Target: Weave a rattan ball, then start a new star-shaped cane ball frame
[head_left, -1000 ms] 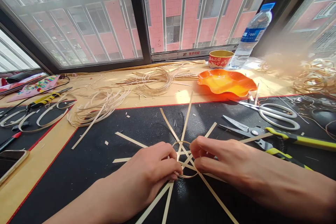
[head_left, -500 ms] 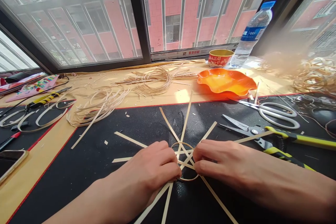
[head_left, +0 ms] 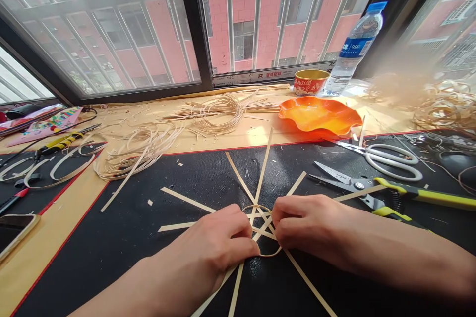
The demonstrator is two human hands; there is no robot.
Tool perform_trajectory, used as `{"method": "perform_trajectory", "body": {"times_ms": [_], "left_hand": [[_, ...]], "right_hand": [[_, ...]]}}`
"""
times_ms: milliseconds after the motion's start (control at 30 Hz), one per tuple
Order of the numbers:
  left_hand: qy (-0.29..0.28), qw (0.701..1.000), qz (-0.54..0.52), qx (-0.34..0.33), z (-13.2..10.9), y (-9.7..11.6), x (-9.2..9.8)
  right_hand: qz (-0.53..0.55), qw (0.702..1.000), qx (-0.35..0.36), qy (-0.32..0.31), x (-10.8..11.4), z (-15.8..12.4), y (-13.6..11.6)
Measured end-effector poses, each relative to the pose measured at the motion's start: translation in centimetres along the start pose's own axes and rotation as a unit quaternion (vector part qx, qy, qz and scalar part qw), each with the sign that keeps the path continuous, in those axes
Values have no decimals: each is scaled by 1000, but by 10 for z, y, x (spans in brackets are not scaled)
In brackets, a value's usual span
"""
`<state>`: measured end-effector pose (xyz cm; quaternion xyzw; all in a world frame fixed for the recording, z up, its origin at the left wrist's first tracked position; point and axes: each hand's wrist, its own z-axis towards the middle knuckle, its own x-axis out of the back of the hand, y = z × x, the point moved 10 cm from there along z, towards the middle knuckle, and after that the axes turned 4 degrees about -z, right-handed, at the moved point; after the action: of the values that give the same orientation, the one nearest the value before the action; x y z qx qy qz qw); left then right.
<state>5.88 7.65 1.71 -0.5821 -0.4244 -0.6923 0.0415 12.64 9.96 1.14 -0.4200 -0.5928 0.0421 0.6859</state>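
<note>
Flat pale bamboo strips (head_left: 266, 156) cross one another in a star pattern on the black mat, their ends radiating outward. A thin bamboo ring (head_left: 270, 256) encircles the crossing. My left hand (head_left: 225, 242) is closed at the ring's left side, thumb and fingers pinching its edge and the strips there. On the opposite side my right hand (head_left: 307, 220) is closed too, fingers curled down onto the ring and strips. Both sets of fingertips are partly hidden, so which strip each one presses cannot be made out.
Right of my hands lie yellow-handled shears (head_left: 366, 187) and white-handled scissors (head_left: 394, 161). Beyond them are an orange wavy dish (head_left: 320, 116), a red tin (head_left: 310, 83) and a water bottle (head_left: 355, 49). Coiled strips (head_left: 137, 151) and a phone (head_left: 17, 233) lie left.
My left thumb has shifted slightly right along the lower part of the ring. My right fingers have curled a little differently at its right edge. The star of strips stays nearly in place.
</note>
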Motion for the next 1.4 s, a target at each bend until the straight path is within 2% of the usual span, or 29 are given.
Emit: {"method": "perform_trajectory", "body": {"times_ms": [433,600,800,967,1167,1300,1400], "left_hand": [[31,999,-9,-41,0,1,5],[35,999,20,-31,-1,-1,4],[55,998,-18,-13,-3,-7,4],[87,995,-53,-4,-3,-14,11],[57,995,-86,-3,-3,-20,12],[61,993,-98,14,-7,-27,12],[70,993,-92,3,-8,-28,11]], "right_hand": [[-29,999,-3,-34,-8,2,0],[-35,998,-15,-41,-9,2,1],[-76,995,-11,-69,-17,3,2],[-80,995,9,-55,-16,1,0],[-79,996,40,-25,-10,2,-6],[-85,995,44,-25,-11,4,-7],[-89,995,44,-28,-11,4,-7]]}}
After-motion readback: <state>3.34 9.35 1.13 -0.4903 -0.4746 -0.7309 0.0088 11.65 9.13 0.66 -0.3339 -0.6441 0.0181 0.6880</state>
